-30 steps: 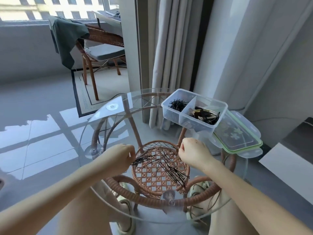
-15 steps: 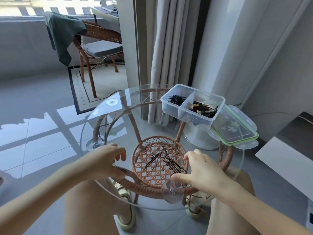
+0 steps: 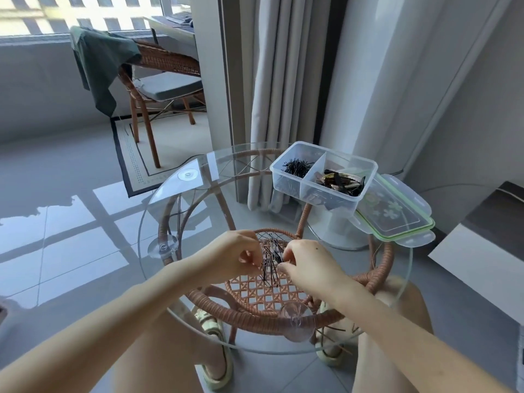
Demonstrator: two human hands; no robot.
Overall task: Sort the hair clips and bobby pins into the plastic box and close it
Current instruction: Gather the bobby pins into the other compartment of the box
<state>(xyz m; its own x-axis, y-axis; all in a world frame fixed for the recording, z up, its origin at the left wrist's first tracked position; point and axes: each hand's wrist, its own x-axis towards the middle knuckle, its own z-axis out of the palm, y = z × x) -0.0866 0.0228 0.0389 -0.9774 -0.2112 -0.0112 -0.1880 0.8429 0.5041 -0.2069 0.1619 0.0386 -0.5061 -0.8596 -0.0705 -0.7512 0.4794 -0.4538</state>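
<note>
While both hands meet over table centre: left hand [image 3: 235,255] & right hand [image 3: 304,262] pinched together on bobby pins [image 3: 270,260] bunch, lifted betw. fingertips. Plastic box [image 3: 323,173] beyond right hand, open; pins in near-left compartment, hair clips [image 3: 341,180] in other. Lid [image 3: 394,215] off, beside box. Left to do: drop bunch, close.

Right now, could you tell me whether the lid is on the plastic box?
No, the lid lies on the glass table beside the open plastic box.
</note>
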